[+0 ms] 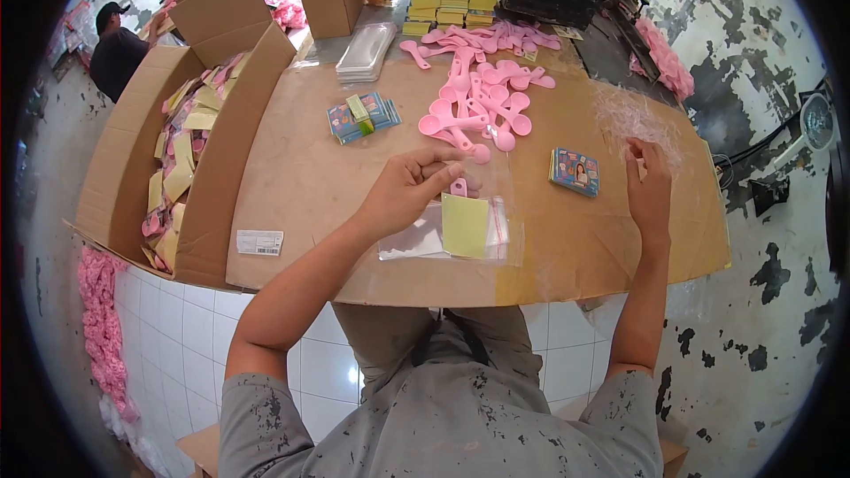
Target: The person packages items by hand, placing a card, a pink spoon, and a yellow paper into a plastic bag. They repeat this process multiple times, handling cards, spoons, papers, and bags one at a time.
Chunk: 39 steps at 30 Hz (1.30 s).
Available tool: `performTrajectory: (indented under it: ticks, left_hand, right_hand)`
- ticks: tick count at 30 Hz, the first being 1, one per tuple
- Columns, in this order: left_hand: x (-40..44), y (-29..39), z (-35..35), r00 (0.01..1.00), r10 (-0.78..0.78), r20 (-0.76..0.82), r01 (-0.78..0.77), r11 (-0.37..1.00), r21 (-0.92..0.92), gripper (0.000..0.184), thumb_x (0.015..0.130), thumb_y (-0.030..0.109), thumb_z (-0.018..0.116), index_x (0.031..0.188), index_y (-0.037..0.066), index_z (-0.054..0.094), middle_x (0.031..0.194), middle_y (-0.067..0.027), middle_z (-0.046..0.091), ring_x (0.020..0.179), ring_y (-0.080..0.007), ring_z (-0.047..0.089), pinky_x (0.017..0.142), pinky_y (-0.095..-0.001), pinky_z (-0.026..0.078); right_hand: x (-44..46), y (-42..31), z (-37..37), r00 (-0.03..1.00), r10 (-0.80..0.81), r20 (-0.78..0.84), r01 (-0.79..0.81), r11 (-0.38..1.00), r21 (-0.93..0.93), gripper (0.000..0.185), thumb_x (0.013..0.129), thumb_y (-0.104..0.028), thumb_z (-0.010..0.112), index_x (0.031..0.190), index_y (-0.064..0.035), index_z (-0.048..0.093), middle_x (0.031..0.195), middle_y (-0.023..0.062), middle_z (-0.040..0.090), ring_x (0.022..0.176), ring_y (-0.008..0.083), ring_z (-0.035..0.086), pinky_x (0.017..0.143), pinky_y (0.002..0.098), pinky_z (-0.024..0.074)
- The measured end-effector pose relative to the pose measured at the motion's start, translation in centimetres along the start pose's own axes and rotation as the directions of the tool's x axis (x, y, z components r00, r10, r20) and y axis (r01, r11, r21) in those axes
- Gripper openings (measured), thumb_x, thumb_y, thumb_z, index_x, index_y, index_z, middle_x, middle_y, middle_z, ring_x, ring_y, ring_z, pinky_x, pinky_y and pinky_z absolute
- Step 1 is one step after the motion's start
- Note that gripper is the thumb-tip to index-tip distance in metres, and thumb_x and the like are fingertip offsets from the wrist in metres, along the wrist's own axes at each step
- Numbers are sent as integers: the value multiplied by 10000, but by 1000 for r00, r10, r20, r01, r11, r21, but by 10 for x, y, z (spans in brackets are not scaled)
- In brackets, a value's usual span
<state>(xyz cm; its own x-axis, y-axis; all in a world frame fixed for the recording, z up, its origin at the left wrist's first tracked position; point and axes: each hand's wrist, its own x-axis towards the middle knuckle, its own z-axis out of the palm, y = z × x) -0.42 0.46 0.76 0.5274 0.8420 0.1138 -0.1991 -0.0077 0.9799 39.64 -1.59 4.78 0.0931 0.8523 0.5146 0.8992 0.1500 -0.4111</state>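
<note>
Head view, looking down on a cardboard-covered table (292, 173). The two hands were well apart. I had the left hand (416, 184) at the near middle, thumb and fingertips drawn close together at a pink scoop (459, 187); I couldn't tell from my end whether they were clamped on it. The scoop's handle end showed just beyond a yellow card (465, 226), which lay over clear bags (413, 238) close to the near edge. The right hand (651, 168) was out to the right, fingers bent, beside a loose pile of clear film (639, 124); whether it gripped any of that I couldn't make out.

Between the hands, nearer the right one, I noted a blue card stack (574, 172). Farther left sat a banded stack (364, 117), a green-and-yellow strip across its top, and beyond it a pile of clear packs (366, 51). More scoops (474, 93) lay heaped at the far middle, with yellow stacks (450, 7) behind them. A barcode label (259, 242) lay flat at near left.

Along the left side I logged an open carton (226, 155) filled with pink pieces and yellow cards. A co-worker (119, 53) in a dark cap and shirt was at far left.
</note>
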Motion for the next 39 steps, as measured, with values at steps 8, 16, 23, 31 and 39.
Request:
performTrajectory:
  ticks: [8, 16, 23, 31, 39]
  left_hand:
    - [-2, 4, 3, 996, -72, -54, 74, 997, 35, 344, 1083, 196, 574, 1372, 12, 605, 1152, -123, 745, 1026, -173, 733, 863, -318, 601]
    - [2, -8, -1, 993, -106, -60, 109, 993, 36, 295, 1055, 151, 613, 1282, -29, 666, 1083, -100, 753, 974, -154, 727, 874, -311, 596]
    - [3, -7, 2, 985, -163, -62, 165, 986, 29, 268, 1051, 188, 636, 1233, 6, 710, 981, -3, 747, 860, -42, 658, 714, -227, 517]
    - [17, -2, 9, 988, -137, -66, 147, 970, 192, 291, 1057, 212, 627, 1271, 23, 681, 1022, -17, 747, 873, -61, 694, 736, -235, 551]
    - [33, 0, 16, 970, -219, -107, 219, 976, -8, 346, 1069, 301, 613, 1269, 28, 683, 1072, -43, 744, 930, -88, 711, 800, -259, 578]
  right_hand:
    - [23, 67, -10, 980, -173, -96, 108, 872, -477, 346, 942, -59, 646, 1286, -76, 673, 1222, 142, 684, 1160, 288, 661, 1017, 371, 493]
    - [32, 213, -20, 987, -142, -75, 64, 773, -632, 356, 1053, -262, 561, 1308, -33, 657, 1075, 134, 734, 1033, 221, 714, 957, 349, 518]
    - [50, 188, -53, 796, 490, 355, -581, 782, 225, 258, 1003, -228, 621, 1182, -75, 725, 1409, 221, 584, 1322, 280, 574, 1122, 441, 421]
    - [66, 128, -54, 900, 213, 380, -370, 835, 407, 238, 966, -121, 636, 1171, -35, 723, 1529, 197, 527, 1491, 354, 393, 1223, 471, 295]
    - [70, 49, -18, 987, -28, 155, 85, 923, -376, 235, 1016, -191, 587, 1095, 2, 695, 1031, 168, 745, 920, 347, 705, 903, 412, 535]
